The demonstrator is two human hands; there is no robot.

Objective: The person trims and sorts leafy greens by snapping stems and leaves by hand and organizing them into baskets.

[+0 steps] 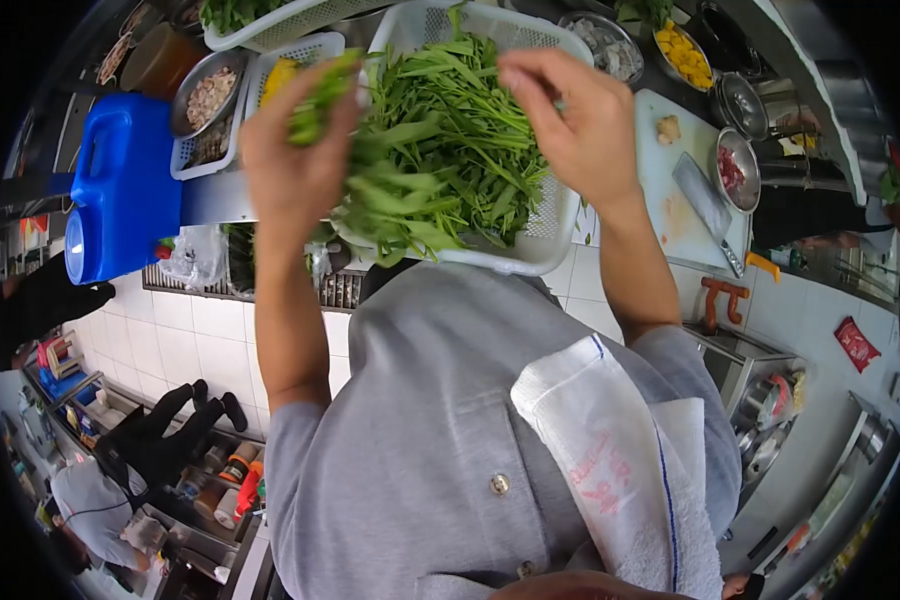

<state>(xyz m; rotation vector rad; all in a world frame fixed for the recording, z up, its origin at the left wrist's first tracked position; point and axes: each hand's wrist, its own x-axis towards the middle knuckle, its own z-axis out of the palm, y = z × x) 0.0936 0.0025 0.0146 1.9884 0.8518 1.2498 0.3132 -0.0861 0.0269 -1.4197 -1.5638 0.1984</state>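
Note:
A white perforated plastic basket (540,258) in front of me is heaped with long-stemmed leafy greens (465,125) that look like water spinach. Over its left side, my left hand (295,150) is closed round a bunch of these greens, blurred by motion. Leaves trail from that hand down to the basket's near left edge. My right hand (580,125) is raised above the right side of the heap, thumb and fingers bent together. Whatever its fingertips pinch, if anything, is too small to make out.
Right of the basket, a cleaver (705,200) and ginger (668,128) lie on a white cutting board (660,240). Metal bowls with chopped food stand around. A blue jerrycan (125,190) is at the left edge. Behind at lower left, a person (95,505) stands near shelves.

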